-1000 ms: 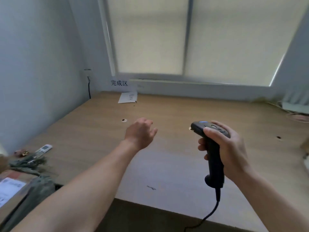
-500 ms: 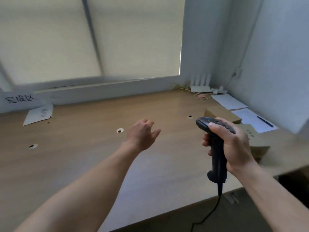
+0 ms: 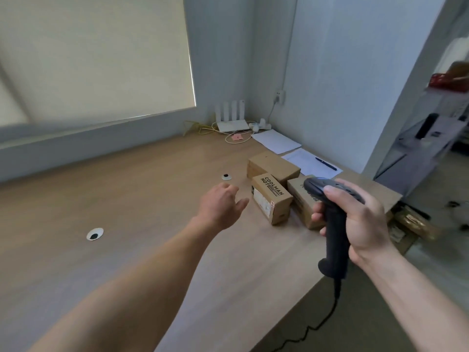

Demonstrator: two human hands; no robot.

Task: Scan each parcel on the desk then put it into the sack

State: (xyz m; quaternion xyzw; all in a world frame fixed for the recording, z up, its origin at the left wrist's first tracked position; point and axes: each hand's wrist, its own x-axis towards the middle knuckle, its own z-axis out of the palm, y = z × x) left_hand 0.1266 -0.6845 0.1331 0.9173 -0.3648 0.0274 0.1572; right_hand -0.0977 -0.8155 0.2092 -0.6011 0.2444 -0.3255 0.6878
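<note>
The three parcels sit together at the far right of the desk point(image 3: 152, 199), between my two hands in the head view. The COOLMAN NOTE box point(image 3: 271, 199) lies flat with its long axis running from far to near, drifting a little right as it comes toward me, and its labelled long side faces left. Behind it the far box point(image 3: 272, 166) lies crosswise, with its long axis roughly left to right. The third box point(image 3: 302, 201) lies just right of the COOLMAN NOTE box, partly hidden by the scanner point(image 3: 332, 224), so I cannot tell its full length. The scanner stands nearly upright, with its head on top pointing left and away over the boxes and its cable hanging from the butt past the near edge. Half a second ago my view was turned further left: the window filled more of it, a sign and a sheet lay at the far left, and the boxes were at the right, half behind my right hand. Now they are near the middle and the sign has gone from sight. My left hand point(image 3: 220, 207) was then over bare wood. It is now just beside the COOLMAN NOTE box, apart from it, with the fingers relaxed and loosely spread and holding nothing. My right hand point(image 3: 360, 219) grips the scanner's handle as before, with the fingers curled round its front and one digit laid over the head.
</note>
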